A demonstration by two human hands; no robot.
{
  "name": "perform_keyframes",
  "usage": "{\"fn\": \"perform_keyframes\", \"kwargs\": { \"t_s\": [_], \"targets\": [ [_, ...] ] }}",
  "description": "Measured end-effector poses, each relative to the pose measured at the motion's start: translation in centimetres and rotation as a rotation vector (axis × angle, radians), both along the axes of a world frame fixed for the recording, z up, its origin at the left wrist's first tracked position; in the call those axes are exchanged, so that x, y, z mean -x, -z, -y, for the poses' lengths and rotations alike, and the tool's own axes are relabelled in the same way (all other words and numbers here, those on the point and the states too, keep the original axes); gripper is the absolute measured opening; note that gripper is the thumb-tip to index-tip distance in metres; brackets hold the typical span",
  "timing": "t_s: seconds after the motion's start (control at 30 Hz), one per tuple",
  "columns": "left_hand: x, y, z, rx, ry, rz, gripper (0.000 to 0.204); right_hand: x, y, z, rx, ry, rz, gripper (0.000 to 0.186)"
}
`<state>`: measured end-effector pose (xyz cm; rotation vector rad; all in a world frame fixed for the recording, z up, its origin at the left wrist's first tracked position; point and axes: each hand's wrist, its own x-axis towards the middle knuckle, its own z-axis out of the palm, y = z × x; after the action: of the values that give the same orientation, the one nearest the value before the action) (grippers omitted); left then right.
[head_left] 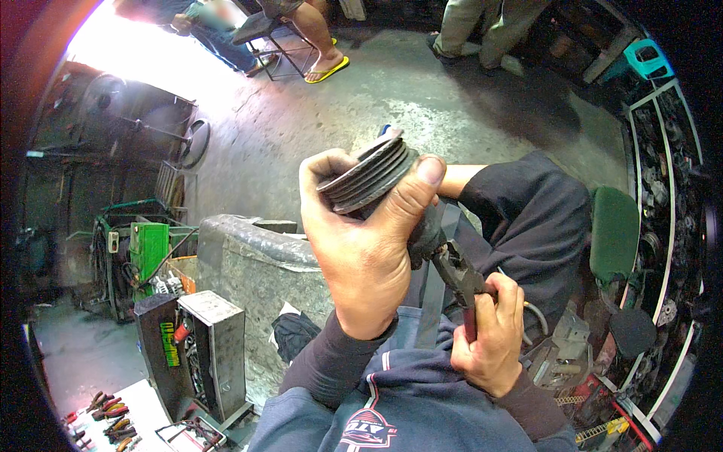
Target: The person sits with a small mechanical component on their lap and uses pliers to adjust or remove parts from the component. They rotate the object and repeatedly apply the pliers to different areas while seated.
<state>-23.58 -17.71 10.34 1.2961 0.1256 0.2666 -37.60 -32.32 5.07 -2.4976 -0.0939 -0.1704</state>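
Raised in front of me, my left hand wraps round a dark metal part with a ribbed pulley on top, my thumb against its side. Lower right, my right hand grips dark pliers with a red handle. The pliers' head is at the lower end of the part, near its dark housing; whether the jaws are closed on it I cannot tell. My left hand hides much of the part.
A worn grey workbench sits behind my left hand. Metal toolboxes, assorted pliers and a green machine are at left, a green-padded chair and shelving at right. Other people's legs and a folding chair are ahead.
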Motion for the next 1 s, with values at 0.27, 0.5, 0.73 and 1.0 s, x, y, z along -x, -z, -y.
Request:
{"fn": "perform_keyframes", "kwargs": {
  "t_s": [0.27, 0.5, 0.73, 1.0],
  "targets": [
    [-0.6, -1.2, -0.8, 0.294, 0.122, -0.153, 0.053, 0.8, -1.5, 3.9, -0.730, -0.154, -0.560, 0.053],
    [-0.9, -1.5, -1.4, 0.438, 0.249, -0.128, 0.047, -1.8, -1.9, 5.9, -1.476, -0.456, -1.034, 0.044],
    [-0.8, -1.3, -1.7, 0.495, 0.297, -0.140, 0.050, -2.5, -2.2, 5.7, -1.577, -0.447, -1.080, 0.051],
    [-0.8, -0.9, -1.5, 0.500, 0.330, -0.135, 0.053, -3.0, -3.3, 6.4, -1.472, -0.423, -1.177, 0.044]
  ]
}}
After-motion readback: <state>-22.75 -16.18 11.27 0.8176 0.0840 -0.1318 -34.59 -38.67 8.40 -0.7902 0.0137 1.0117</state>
